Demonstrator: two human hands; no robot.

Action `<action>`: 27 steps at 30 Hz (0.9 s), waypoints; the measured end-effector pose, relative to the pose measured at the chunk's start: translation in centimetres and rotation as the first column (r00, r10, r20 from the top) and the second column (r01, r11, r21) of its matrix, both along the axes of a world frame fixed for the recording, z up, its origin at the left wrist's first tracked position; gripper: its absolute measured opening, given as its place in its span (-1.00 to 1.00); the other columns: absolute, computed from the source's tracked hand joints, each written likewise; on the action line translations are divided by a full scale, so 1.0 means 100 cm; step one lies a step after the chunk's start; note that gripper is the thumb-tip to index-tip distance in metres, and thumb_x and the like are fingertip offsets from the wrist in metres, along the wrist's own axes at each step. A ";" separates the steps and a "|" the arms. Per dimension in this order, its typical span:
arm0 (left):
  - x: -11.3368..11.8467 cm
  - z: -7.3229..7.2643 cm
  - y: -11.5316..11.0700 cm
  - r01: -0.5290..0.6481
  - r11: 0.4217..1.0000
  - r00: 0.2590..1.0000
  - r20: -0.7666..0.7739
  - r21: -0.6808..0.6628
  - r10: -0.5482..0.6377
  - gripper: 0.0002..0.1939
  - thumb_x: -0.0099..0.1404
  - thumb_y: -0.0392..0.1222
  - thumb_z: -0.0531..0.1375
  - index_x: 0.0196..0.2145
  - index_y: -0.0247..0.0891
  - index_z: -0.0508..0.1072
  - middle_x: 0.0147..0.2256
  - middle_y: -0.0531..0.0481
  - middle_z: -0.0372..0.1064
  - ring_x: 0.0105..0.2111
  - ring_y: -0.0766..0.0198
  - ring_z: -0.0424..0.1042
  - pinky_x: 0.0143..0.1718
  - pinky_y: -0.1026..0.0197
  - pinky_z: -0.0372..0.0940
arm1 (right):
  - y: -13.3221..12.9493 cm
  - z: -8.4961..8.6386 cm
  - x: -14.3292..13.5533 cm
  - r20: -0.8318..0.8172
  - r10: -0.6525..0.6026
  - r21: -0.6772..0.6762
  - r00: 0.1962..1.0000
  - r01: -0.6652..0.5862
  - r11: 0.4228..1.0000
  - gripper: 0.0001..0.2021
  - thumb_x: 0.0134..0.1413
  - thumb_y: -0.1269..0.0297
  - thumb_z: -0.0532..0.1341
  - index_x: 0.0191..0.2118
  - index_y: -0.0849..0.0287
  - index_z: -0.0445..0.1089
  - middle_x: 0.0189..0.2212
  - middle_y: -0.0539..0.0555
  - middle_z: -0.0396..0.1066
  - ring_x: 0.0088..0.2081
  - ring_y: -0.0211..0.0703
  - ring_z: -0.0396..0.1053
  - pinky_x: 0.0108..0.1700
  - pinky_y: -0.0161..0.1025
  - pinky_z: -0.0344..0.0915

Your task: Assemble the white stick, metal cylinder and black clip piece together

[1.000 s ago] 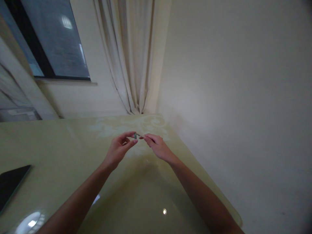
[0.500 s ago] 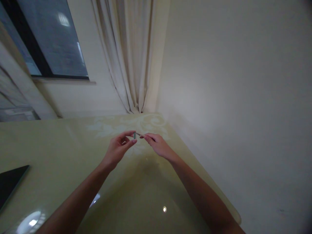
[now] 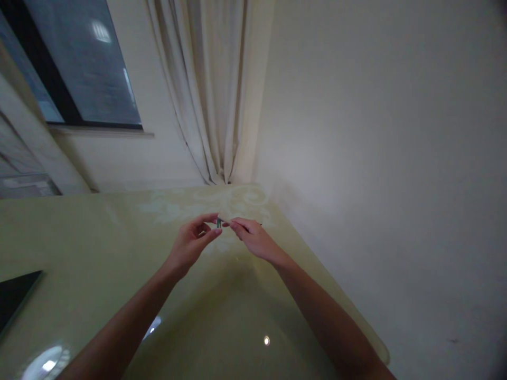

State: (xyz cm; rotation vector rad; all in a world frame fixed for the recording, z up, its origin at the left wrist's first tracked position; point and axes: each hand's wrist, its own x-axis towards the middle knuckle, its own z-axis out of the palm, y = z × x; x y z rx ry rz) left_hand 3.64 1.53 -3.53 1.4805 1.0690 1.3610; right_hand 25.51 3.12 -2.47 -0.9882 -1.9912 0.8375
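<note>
Both hands were raised above the far part of the pale green bench (image 3: 99, 248), meeting near its back corner. The left hand (image 3: 190, 245) had its thumb and forefinger closed on a small, dark greenish piece (image 3: 218, 224), holding it upright at the fingertips, while the other fingers curled loosely toward the palm. The right hand (image 3: 253, 237) came in from the other side with its fingertips drawn together, pinching something thin and pale whose tip reached toward the small piece; the light was dim and the thing so slight that it may have been a stick or a rolled strip, and whether it touched the small piece could not be made out. The two hands were just beside each other, fingertips nearly meeting, with both forearms stretched forward over the glossy bench surface, which showed a faint light floral pattern beneath them. At the left edge of the bench lay a dark flat slab (image 3: 16, 295), well apart from the hands. Behind the bench corner a cream curtain (image 3: 214, 89) hung gathered against the wall, and a dark window (image 3: 79, 63) sat to the upper left.
</note>
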 end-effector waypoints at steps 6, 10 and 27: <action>-0.001 0.003 -0.002 0.000 1.000 1.000 -0.009 -0.002 0.000 -0.43 0.13 0.06 0.48 0.04 -0.26 0.62 -0.43 0.08 0.40 -0.44 0.33 0.30 -0.40 0.28 0.21 | -0.002 0.003 0.000 -0.024 0.015 0.014 1.000 -0.014 1.000 -0.58 0.51 0.00 0.09 -0.15 0.19 0.56 -0.32 0.03 0.47 -0.25 -0.16 0.36 -0.16 -0.24 0.19; -0.001 0.003 -0.002 0.002 1.000 1.000 -0.002 0.023 -0.001 -0.44 0.15 0.05 0.47 0.06 -0.23 0.62 -0.42 0.09 0.38 -0.43 0.33 0.30 -0.38 0.28 0.22 | -0.004 0.005 0.000 0.013 0.042 -0.008 0.999 -0.042 0.999 -0.59 0.51 0.04 0.09 -0.32 0.18 0.45 -0.44 -0.05 0.30 -0.36 -0.22 0.24 -0.24 -0.25 0.12; -0.014 -0.006 0.007 0.016 0.999 0.986 -0.165 -0.048 -0.024 -0.56 0.30 0.21 0.24 -0.31 -0.26 0.61 -0.42 -0.04 0.47 -0.48 0.28 0.28 -0.43 0.24 0.17 | -0.004 0.009 0.018 -0.153 0.211 -0.357 0.966 -0.253 0.899 -0.47 0.43 -0.14 0.13 0.00 0.25 0.60 -0.53 -0.12 0.02 -0.49 -0.27 -0.01 -0.40 -0.27 0.00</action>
